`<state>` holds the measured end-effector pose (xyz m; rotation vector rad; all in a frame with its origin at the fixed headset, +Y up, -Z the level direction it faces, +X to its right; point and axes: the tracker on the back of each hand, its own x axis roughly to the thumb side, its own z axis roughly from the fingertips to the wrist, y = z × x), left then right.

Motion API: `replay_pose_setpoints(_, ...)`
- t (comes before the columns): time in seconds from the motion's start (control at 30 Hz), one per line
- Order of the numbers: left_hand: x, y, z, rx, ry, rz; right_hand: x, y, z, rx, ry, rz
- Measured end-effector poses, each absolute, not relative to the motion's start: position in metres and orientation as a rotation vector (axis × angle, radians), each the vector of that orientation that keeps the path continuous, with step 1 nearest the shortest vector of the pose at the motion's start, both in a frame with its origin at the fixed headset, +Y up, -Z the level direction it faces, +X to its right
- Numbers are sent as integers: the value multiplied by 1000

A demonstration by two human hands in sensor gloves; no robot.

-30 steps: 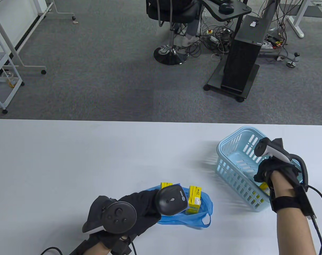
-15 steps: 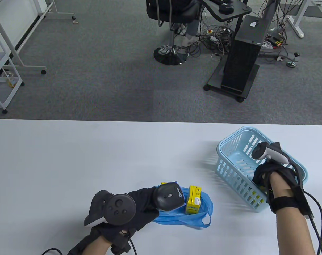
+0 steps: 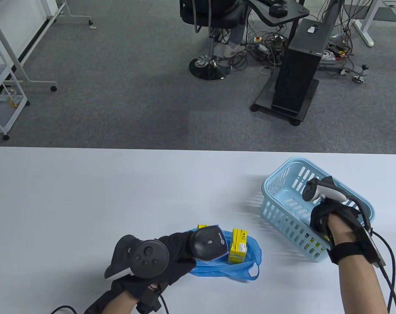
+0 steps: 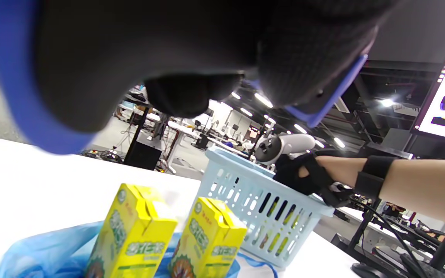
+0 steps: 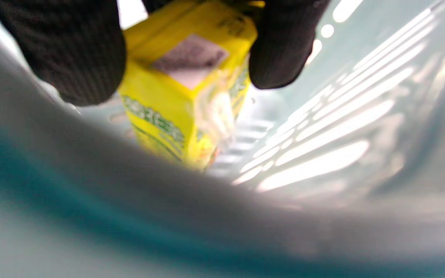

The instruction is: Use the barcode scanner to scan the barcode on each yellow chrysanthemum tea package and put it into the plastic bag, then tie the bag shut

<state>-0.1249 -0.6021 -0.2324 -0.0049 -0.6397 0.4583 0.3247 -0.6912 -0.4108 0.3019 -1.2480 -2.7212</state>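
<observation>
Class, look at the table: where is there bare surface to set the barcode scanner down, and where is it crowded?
Free: the table's whole left half, the strip along the far edge, and the gap between the blue plastic bag and the light blue basket. Crowded: near centre, where the left hand holds the barcode scanner over two chrysanthemum tea packages.

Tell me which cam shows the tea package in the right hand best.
Right wrist view: the tea package fills the frame, pinched between gloved fingers inside the basket. The table view hides it behind the right hand; the left wrist view shows only yellow through the basket slots.
</observation>
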Motion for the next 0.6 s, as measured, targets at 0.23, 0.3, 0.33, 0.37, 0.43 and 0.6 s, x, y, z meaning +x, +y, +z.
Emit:
replay_pose_setpoints(0.23, -130, -591, -226, 38, -654, 492, 323, -647, -403, 349, -1012, -2845)
replay_pose_setpoints(0.3, -132, -589, -226, 54, -645, 483, 321, -630, -398, 341, -948, -2881)
replay_pose_setpoints(0.33, -133, -589, -225, 64, -631, 475, 320, -620, -394, 336, -906, -2896)
replay_pose_setpoints(0.37, -134, -588, -225, 70, -622, 470, 319, -613, -391, 335, -874, -2904)
replay_pose_setpoints(0.43, -137, -588, -226, 83, -601, 469, 315, -594, -381, 326, -783, -2946)
replay_pose_setpoints(0.6, -141, -586, -226, 90, -591, 475, 305, -558, -361, 218, -532, -3049)
